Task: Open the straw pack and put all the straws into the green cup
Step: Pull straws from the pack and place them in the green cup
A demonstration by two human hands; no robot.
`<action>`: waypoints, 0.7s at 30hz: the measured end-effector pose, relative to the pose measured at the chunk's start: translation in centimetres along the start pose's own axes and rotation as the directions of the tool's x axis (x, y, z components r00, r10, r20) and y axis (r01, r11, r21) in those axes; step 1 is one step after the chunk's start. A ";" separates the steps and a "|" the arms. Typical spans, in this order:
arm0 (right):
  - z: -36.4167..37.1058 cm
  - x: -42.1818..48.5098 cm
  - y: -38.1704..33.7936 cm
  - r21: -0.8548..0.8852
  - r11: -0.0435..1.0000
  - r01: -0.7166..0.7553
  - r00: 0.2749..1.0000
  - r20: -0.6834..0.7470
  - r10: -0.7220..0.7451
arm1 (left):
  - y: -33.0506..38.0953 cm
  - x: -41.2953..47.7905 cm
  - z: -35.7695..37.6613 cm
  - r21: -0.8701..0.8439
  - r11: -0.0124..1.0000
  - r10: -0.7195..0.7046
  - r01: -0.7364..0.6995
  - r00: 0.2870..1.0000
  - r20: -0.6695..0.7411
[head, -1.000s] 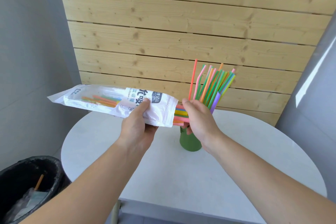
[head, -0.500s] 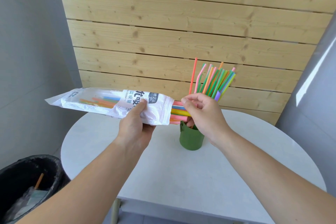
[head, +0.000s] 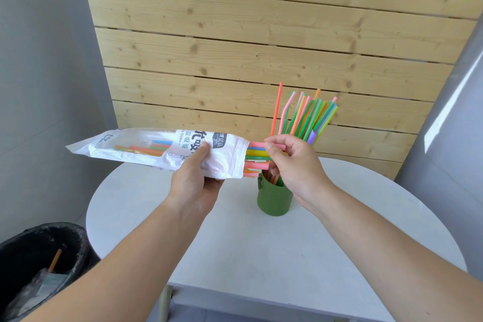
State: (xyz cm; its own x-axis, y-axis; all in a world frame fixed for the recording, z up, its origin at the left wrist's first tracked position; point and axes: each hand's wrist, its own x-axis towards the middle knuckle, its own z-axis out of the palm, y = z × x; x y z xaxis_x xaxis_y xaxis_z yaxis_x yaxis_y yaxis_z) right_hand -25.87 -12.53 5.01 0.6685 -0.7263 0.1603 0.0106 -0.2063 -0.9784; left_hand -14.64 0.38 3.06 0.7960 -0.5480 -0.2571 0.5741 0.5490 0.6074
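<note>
My left hand (head: 194, 180) grips the white straw pack (head: 146, 149) from below, holding it level above the table with its open end to the right. Several coloured straws (head: 254, 158) poke out of that end. My right hand (head: 295, 165) pinches a pink straw (head: 257, 144) at the top of the bunch, just above the green cup (head: 274, 197). The cup stands on the white table (head: 287, 256) and holds several straws (head: 311, 117) that lean to the right.
A black bin (head: 39, 264) with a liner and an orange straw inside stands on the floor at the lower left. A wooden slat wall (head: 261, 34) rises behind the table. Grey walls close in on both sides.
My right hand has risen from the cup to the pack's open end and closed its fingers on the top pink straw. The pack has barely moved.
</note>
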 end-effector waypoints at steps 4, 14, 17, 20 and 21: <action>-0.2 0.0 -0.1 -0.018 1.000 -0.001 0.999 0.049 0.002 | 0.2 0.0 0.0 -0.007 1.000 -0.005 0.005 1.000 -0.010; -3.0 0.9 -1.4 -0.165 0.981 0.104 0.993 -0.044 -0.113 | 1.3 0.4 -0.5 -0.030 1.000 0.001 -0.002 1.000 -0.024; -4.7 1.4 -2.2 -0.202 0.971 0.126 0.991 -0.028 -0.134 | 1.5 0.5 -0.6 -0.028 0.999 0.015 -0.015 1.000 -0.015; -6.4 1.8 -3.0 -0.226 0.967 0.120 0.992 -0.018 -0.127 | 1.6 0.9 -0.9 -0.036 0.999 0.027 -0.027 1.000 -0.009; -6.9 1.8 -3.3 -0.226 0.967 0.118 0.992 -0.013 -0.124 | 1.7 0.9 -1.0 -0.045 0.999 0.027 -0.028 1.000 -0.015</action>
State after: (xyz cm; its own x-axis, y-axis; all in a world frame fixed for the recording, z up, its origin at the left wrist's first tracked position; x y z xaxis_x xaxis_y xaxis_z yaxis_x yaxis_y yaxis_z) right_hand -29.83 -17.74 9.39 0.6520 -0.7037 0.2824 -0.0791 -0.4336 -0.8977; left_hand -12.72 1.43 3.05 0.8141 -0.5232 -0.2521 0.5599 0.5915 0.5802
